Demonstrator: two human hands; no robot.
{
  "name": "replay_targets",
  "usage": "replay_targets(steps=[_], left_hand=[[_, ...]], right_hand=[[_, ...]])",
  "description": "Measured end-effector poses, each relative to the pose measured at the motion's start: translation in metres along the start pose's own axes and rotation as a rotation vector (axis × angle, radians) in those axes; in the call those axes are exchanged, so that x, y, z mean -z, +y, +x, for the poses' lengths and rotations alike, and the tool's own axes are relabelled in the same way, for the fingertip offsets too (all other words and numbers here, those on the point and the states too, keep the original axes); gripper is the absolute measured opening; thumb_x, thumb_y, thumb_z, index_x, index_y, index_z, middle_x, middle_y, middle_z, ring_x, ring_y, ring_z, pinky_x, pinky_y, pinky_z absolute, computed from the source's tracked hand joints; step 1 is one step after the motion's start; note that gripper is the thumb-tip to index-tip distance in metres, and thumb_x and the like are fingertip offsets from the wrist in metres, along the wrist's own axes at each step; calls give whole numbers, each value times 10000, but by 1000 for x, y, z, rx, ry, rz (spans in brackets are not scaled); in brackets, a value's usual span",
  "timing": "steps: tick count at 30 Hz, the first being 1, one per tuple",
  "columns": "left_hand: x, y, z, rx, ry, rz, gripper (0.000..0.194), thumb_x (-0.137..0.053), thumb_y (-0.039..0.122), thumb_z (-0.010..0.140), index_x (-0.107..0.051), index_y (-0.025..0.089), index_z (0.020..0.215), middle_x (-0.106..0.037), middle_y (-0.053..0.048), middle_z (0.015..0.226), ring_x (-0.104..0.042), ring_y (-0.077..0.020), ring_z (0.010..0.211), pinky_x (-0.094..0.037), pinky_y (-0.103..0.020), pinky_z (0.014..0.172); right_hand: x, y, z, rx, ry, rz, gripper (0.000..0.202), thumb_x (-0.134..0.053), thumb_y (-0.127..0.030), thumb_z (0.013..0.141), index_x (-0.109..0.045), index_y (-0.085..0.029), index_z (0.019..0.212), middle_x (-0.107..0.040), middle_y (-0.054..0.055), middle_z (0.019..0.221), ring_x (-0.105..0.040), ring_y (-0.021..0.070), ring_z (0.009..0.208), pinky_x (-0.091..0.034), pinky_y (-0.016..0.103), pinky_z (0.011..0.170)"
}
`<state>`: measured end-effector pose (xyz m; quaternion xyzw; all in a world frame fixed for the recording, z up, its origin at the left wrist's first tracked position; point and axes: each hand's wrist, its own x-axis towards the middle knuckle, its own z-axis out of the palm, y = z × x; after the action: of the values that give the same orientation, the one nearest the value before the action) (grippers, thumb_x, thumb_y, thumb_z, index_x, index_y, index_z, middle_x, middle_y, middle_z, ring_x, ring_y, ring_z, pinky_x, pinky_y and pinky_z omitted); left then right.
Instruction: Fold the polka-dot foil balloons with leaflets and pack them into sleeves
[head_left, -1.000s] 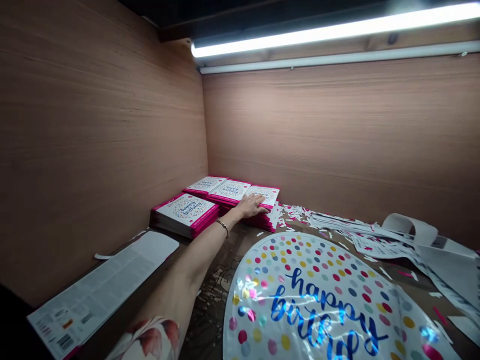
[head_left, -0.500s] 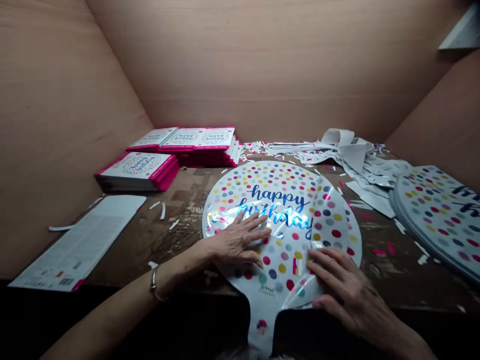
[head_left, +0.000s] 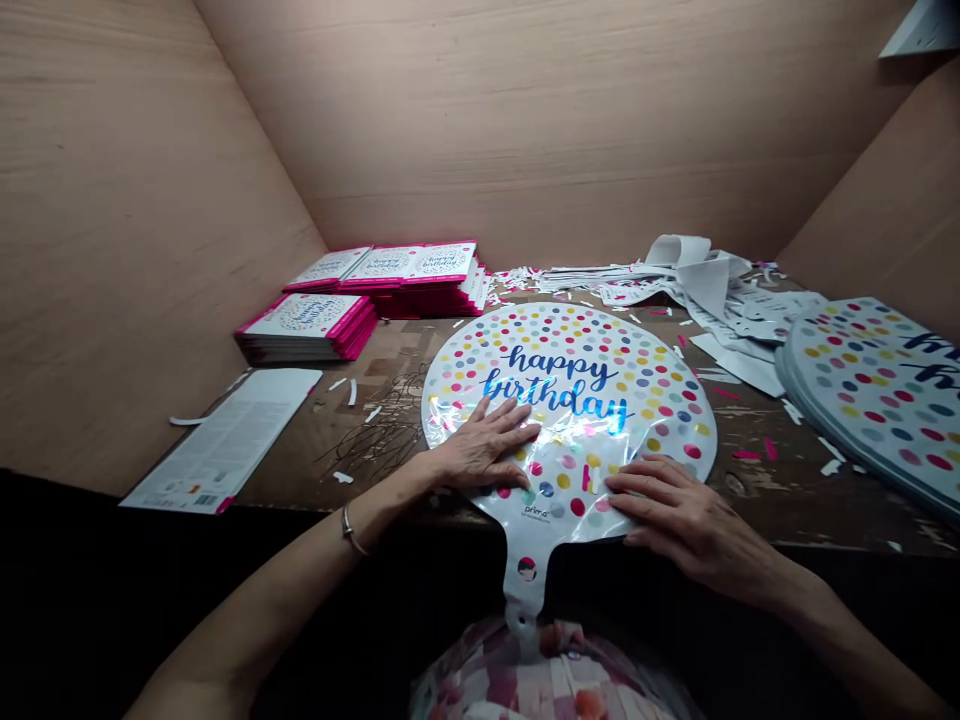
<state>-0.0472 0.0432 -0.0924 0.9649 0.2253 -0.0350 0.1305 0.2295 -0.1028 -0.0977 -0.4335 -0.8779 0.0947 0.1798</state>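
Note:
A round white foil balloon (head_left: pixel 577 340), uninflated, lies flat at the table's front edge. It carries colored dots and the blue words "happy birthday", and its neck hangs over the edge toward me. My left hand (head_left: pixel 487 447) rests on the balloon's left half, fingers spread and palm down. On the lower right part lies my right hand (head_left: pixel 679 515), its fingers stretched out over the foil and the thumb near the rim. Neither hand grips anything. A small pink and white scrap (head_left: pixel 591 478) sits on the foil between them.
Stacked pink-edged happy birthday packs (head_left: pixel 311 325) stand at the back left. A long white printed card (head_left: pixel 240 430) lies in front of them. At right is a pile of dotted balloons (head_left: pixel 870 390); behind it are white paper strips (head_left: pixel 705 290). Scraps litter the table. Wooden panels enclose it.
The fold on the balloon's right side has flattened out, and both hands still lie on the foil. My view has shifted, showing more of the neck and a patterned lap below.

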Motion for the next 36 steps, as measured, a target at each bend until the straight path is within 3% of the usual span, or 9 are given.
replay_targets(steps=[4, 7, 13, 19, 21, 25, 30, 33, 36], left_hand=[[-4, -3, -1, 6, 11, -10, 719, -448, 602, 816, -273, 222, 1400, -197, -110, 1473, -78, -300, 1370, -2, -536, 1074], [-8, -5, -1, -6, 26, -17, 713, -419, 616, 821, -256, 242, 1405, -178, -106, 1477, -70, -292, 1372, 15, -528, 1076], [-3, -7, 0, -14, 32, -84, 681, -480, 559, 824, -290, 233, 1392, -198, -117, 1467, -94, -300, 1367, -10, -551, 1072], [24, -31, -24, 17, 63, -248, 861, -721, 446, 666, -287, 277, 1390, -303, -89, 1436, -227, -284, 1338, -212, -466, 1081], [28, -40, -36, 73, 107, -238, 882, -742, 454, 632, -318, 257, 1380, -340, -103, 1418, -263, -288, 1325, -250, -465, 1067], [24, -37, -49, 105, 184, -173, 555, -535, 465, 830, -440, 205, 1311, -461, -108, 1336, -330, -258, 1298, -226, -462, 1077], [17, -4, -34, 65, 170, -48, 685, -549, 551, 784, -375, 191, 1341, -442, -132, 1347, -364, -284, 1274, -258, -475, 1052], [13, 5, -24, 83, 171, -30, 489, -510, 453, 848, -460, 191, 1258, -547, -109, 1239, -497, -242, 1161, -376, -395, 984], [7, 6, -22, 118, 315, 30, 459, -457, 378, 888, -414, 154, 1287, -554, -130, 1226, -534, -230, 1120, -437, -361, 929]], right_hand=[[0, 14, -6, -44, -62, 91, 346, -500, -291, 880, -543, -259, 1221, -526, 51, 1284, -428, 240, 1216, -374, 455, 1006], [-6, 25, -11, -96, -16, 143, 310, -511, -297, 873, -586, -275, 1173, -533, 45, 1278, -433, 245, 1213, -371, 462, 1006], [-12, 26, 4, -134, 147, 249, 220, -462, -282, 886, -678, -243, 891, -668, 52, 949, -577, 202, 923, -466, 382, 837], [18, 20, 44, -686, 229, 597, 271, -512, -411, 798, -566, -187, 654, -541, -8, 600, -477, 129, 561, -381, 245, 514], [22, 24, 53, -775, 240, 709, 294, -549, -444, 750, -543, -177, 629, -469, -30, 556, -405, 104, 520, -314, 227, 466], [22, 31, 61, -801, 281, 736, 319, -562, -475, 712, -563, -163, 642, -445, -34, 566, -375, 98, 532, -291, 232, 486], [37, 30, 77, -723, 328, 573, 314, -531, -458, 724, -543, -174, 591, -500, -11, 588, -434, 129, 592, -333, 257, 559], [52, 33, 94, -673, 336, 476, 307, -531, -445, 718, -536, -177, 568, -507, -6, 580, -448, 138, 606, -335, 262, 570], [62, 43, 110, -697, 340, 475, 333, -555, -451, 680, -491, -172, 510, -432, -25, 519, -381, 106, 528, -292, 247, 503]])
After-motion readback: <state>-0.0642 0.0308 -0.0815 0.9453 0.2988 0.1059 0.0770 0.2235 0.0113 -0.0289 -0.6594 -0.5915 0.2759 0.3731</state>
